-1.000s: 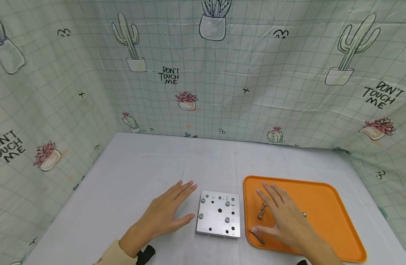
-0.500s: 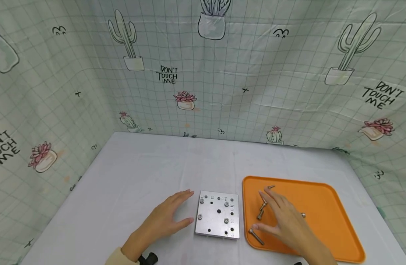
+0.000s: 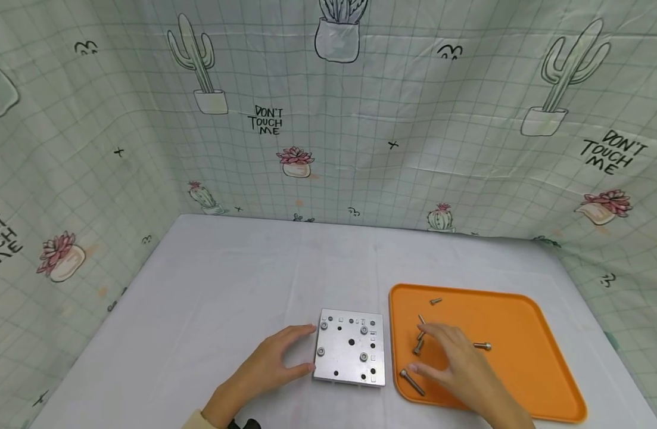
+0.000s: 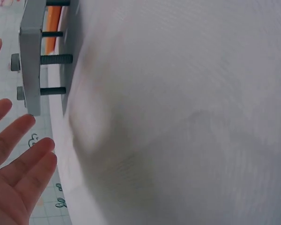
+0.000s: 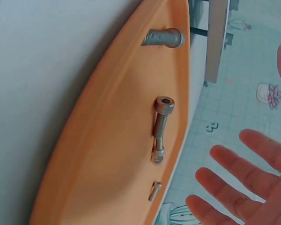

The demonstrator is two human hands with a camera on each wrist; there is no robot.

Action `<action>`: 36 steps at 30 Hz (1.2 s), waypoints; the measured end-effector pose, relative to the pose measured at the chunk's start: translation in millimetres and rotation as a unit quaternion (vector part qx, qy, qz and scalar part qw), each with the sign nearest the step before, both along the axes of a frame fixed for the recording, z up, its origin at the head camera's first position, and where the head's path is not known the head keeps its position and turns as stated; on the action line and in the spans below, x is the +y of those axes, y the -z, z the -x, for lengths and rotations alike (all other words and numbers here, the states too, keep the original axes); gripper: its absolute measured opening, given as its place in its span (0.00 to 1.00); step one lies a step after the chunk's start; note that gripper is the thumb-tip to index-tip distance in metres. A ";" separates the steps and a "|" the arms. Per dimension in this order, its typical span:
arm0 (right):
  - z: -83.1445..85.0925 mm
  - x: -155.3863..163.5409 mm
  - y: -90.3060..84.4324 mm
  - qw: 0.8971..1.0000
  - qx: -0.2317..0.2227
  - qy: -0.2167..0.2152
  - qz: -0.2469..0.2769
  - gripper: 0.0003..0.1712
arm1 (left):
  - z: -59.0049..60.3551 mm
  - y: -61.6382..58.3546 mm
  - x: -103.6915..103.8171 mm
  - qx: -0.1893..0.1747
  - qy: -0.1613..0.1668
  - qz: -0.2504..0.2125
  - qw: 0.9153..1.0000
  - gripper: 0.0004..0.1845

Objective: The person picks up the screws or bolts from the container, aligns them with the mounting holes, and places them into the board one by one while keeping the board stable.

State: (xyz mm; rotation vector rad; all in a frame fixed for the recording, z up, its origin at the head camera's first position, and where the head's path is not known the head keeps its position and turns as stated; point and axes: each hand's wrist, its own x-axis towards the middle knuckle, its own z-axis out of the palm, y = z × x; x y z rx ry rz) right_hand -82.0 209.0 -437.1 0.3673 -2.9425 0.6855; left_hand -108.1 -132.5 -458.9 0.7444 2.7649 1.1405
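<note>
A silver metal plate point(image 3: 341, 357) with holes and several socket-head screws lies on the white table. Seen from its side in the left wrist view, the plate point(image 4: 32, 70) stands raised, with threaded shanks point(image 4: 56, 59) projecting below it. My left hand point(image 3: 271, 364) is at its left edge, thumb and fingers spread, fingertips right by the rim and nothing held. Over the left part of the orange tray point(image 3: 532, 351) hovers my right hand point(image 3: 459, 366), loosely curved, holding nothing. Around it in the tray lie socket-head screws: a long one point(image 3: 412, 382), a shorter one point(image 3: 418, 347) and a small one point(image 3: 436, 301).
Another screw point(image 3: 483, 345) lies right of my right hand in the tray. The white table point(image 3: 242, 268) extends left and behind. A cloth backdrop point(image 3: 349, 131) printed with cacti hangs at the back and sides. The tray's raised rim is close to the plate's right side.
My left hand has come right and slightly down, up to the plate's edge. My right hand has lowered over the tray, its fingers drawing closer together. The view has shifted slightly.
</note>
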 end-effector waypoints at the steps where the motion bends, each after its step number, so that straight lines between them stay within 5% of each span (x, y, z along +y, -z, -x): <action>1: -0.5 -0.8 1.0 1.000 -0.006 0.004 0.003 0.41 | -0.1 1.0 0.3 -0.002 0.002 -0.002 1.000 0.30; 18: -6.9 -16.9 18.1 0.996 -0.086 0.038 -0.003 0.18 | -6.4 11.3 4.2 -0.048 0.010 0.012 0.999 0.32; 36: -5.2 -32.3 32.3 0.997 -0.058 0.036 -0.034 0.08 | -5.2 12.3 0.6 -0.069 0.026 0.003 0.997 0.36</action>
